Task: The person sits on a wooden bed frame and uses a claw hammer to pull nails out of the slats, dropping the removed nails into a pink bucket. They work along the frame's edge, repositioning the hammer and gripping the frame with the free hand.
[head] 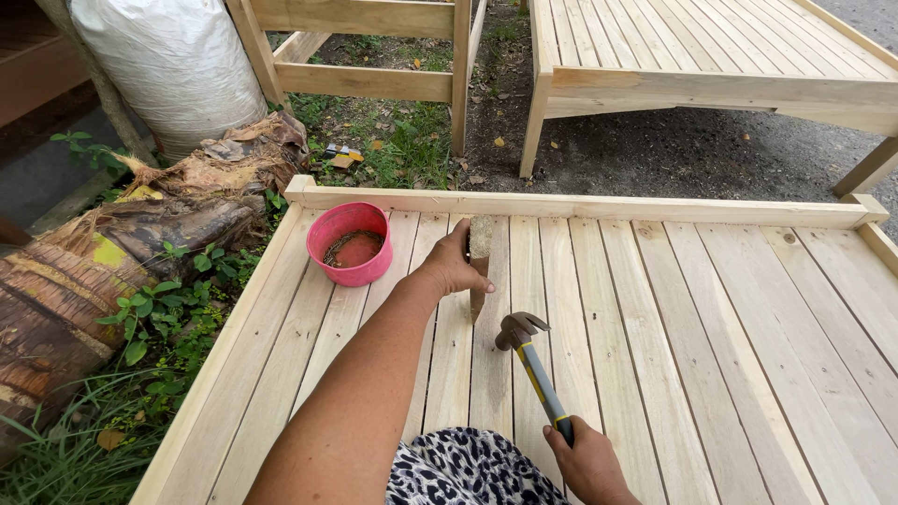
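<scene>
Both hands are working on the slatted platform (711,337).
Left hand (453,266) is gripping a small wood block (480,257) standing on edge on the slats; right hand (587,458), at five o'clock from it, is closed around a hammer (533,365) handle, head just beside the block. Pink bowl (351,243) is sitting at nine o'clock.

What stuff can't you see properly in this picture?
- Head view: the far side of the small wood block is hidden by the left hand holding it.
- The hammer grip's end is covered by the right hand, itself cut off by the bottom edge.
- The contents of the pink bowl are brownish, too small to identify.
- Any nail under the block: not visible.
</scene>
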A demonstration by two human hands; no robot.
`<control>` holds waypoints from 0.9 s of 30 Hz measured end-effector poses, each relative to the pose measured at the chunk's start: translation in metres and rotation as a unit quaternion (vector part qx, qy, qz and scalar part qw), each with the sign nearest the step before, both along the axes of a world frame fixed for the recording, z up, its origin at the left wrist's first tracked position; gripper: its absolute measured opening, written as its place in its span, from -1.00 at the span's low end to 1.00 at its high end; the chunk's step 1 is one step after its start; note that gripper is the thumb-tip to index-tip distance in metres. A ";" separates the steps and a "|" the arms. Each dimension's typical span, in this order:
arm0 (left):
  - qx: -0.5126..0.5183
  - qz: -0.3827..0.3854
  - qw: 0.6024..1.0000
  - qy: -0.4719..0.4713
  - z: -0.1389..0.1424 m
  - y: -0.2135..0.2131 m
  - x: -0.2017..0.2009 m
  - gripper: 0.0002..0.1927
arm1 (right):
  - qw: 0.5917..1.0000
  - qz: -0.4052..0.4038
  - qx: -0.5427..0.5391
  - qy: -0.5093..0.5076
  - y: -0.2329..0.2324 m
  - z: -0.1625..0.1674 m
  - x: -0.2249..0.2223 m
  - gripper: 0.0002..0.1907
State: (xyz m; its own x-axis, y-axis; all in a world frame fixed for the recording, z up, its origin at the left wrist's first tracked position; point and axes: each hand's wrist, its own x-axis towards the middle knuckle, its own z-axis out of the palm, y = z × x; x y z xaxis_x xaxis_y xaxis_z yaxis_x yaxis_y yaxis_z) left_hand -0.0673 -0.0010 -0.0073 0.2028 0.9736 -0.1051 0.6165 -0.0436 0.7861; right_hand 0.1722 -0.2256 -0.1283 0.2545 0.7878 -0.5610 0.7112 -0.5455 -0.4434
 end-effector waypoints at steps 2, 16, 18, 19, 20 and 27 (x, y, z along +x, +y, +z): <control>0.012 -0.001 1.000 -0.009 -0.001 0.000 -0.001 0.31 | 0.999 -0.004 0.036 -0.006 -0.003 0.001 -0.001 -0.58; -0.005 0.023 1.000 0.006 0.000 -0.006 0.003 0.33 | 0.999 -0.038 -0.018 0.023 -0.003 0.016 -0.016 -0.58; -0.007 0.017 1.000 -0.008 0.001 -0.005 -0.002 0.23 | 0.994 -0.079 -0.038 0.065 0.001 0.050 -0.020 -0.63; -0.007 0.017 1.000 -0.009 0.001 -0.004 -0.003 0.24 | 0.996 -0.068 0.006 0.053 0.005 0.067 -0.021 -0.62; -0.006 0.017 1.000 -0.011 0.000 -0.004 -0.006 0.25 | 0.996 -0.056 0.049 0.041 0.008 0.083 -0.022 -0.61; 0.009 0.019 0.999 -0.036 -0.008 0.001 -0.012 0.26 | 0.965 -0.082 0.239 0.068 0.012 0.078 -0.018 -0.61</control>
